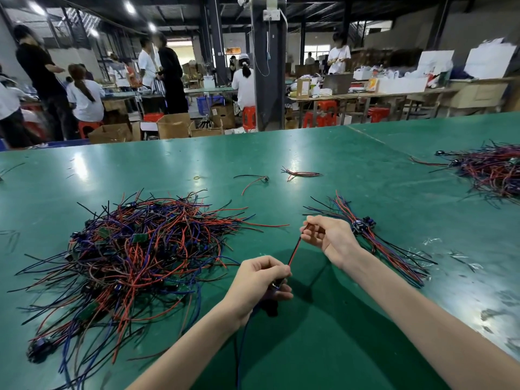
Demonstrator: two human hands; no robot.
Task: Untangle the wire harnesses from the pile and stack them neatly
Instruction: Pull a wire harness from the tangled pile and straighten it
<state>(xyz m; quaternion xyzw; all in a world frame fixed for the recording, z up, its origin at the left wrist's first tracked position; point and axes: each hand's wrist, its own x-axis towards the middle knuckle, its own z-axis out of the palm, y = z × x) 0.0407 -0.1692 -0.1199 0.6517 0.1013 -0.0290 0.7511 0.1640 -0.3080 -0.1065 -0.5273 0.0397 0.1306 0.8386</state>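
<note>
Above the green table [323, 347], left hand [259, 280] and right hand [327, 235] pinch one red-and-black wire harness [294, 250] in curled fingers [316, 225]. The tangled pile [132, 249] lies left, the neat stack [365, 230] beside the right hand.

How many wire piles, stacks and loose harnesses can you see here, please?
Tangled piles: 2
Neat stack: 1
Small bunch: 1
Loose harness: 1
Held harness: 1
Stray wire, left edge: 1
Total: 7

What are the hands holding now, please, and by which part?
One wire harness: the left hand grips its dark connector end, the right hand pinches its red-and-black wires.
</note>
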